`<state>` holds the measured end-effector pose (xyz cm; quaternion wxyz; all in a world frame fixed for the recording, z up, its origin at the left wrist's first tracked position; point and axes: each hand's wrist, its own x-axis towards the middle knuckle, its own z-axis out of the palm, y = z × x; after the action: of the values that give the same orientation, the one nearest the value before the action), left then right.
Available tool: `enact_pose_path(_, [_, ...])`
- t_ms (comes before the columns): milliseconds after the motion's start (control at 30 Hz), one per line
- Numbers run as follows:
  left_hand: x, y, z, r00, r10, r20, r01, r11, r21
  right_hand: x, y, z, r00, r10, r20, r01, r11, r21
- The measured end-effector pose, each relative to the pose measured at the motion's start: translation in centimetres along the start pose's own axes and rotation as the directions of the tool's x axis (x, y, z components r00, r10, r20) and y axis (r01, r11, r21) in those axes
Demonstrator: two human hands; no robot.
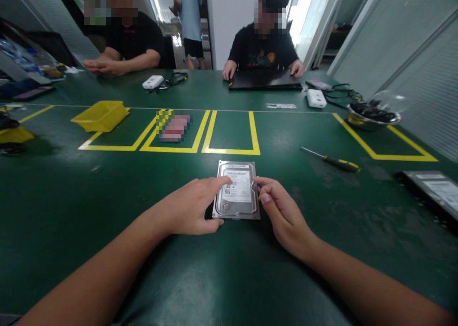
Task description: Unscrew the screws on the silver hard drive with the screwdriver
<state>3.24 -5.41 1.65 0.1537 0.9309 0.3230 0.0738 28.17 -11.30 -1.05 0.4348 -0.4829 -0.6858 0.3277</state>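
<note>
A silver hard drive (239,207) with a white printed label lies label up on the green table in front of me. My left hand (195,204) grips its left side, index finger across the label and thumb by the lower left corner. At the right edge is my right hand (282,211), its index fingertip touching the drive. The thumb and other fingers there are curled together; whether anything small sits between them is hidden. A screwdriver (339,163) with a black and yellow handle lies beyond my right hand.
Yellow tape outlines (231,151) mark the table beyond the drive. A yellow bin (102,116) stands left, a second hard drive (434,188) far right, and a metal bowl (374,121) behind it. Across the table, a person holds a black laptop-like slab (265,80); another sits left.
</note>
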Motion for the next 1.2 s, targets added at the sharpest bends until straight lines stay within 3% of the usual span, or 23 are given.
enact_pose_path(233, [0.0,0.0,-0.9,1.0,-0.027,-0.001,0.027,0.998,0.063,0.4,0.2,-0.3,0.989,-0.01,-0.146,-0.004,0.995,-0.097])
enact_pose_path(367, [0.1,0.0,-0.7,0.988,0.012,-0.155,0.0,0.997,0.074,0.1,-0.1,-0.5,0.991,-0.011,-0.132,-0.005,0.992,-0.125])
enact_pose_path(433, [0.2,0.2,-0.3,0.959,0.074,-0.275,-0.044,0.992,0.115,-0.1,-0.3,-0.5,0.994,-0.023,-0.106,0.009,0.991,-0.13])
enact_pose_path(567, [0.3,1.0,0.4,0.85,0.25,-0.463,-0.16,0.961,0.226,-0.2,-0.4,-0.4,0.996,-0.041,-0.079,0.031,0.992,-0.122])
enact_pose_path(667, [0.5,2.5,0.4,0.772,0.257,-0.582,-0.151,0.962,0.226,-0.2,-0.5,-0.4,0.997,-0.038,-0.073,0.032,0.996,-0.089])
enact_pose_path(700, [0.7,3.2,0.3,0.763,0.216,-0.609,-0.125,0.974,0.189,-0.2,-0.5,-0.3,0.997,-0.037,-0.07,0.032,0.997,-0.074])
enact_pose_path(833, [1.8,6.6,-0.5,0.786,-0.057,-0.616,0.057,0.998,-0.02,-0.3,-0.8,-0.3,0.998,-0.006,-0.069,0.007,1.0,0.007])
enact_pose_path(967, [3.3,9.4,-1.2,0.809,-0.187,-0.558,0.07,0.972,-0.225,-0.1,-1.1,-0.5,0.994,0.071,-0.086,-0.057,0.986,0.156])
enact_pose_path(1067, [4.2,10.1,-1.0,0.845,-0.182,-0.503,0.051,0.963,-0.263,0.2,-1.3,-0.8,0.988,0.13,-0.085,-0.1,0.951,0.291])
enact_pose_path(1200, [4.7,9.4,0.5,0.829,-0.072,-0.554,-0.043,0.98,-0.192,0.4,-1.0,-1.0,0.977,0.2,-0.075,-0.149,0.891,0.429])
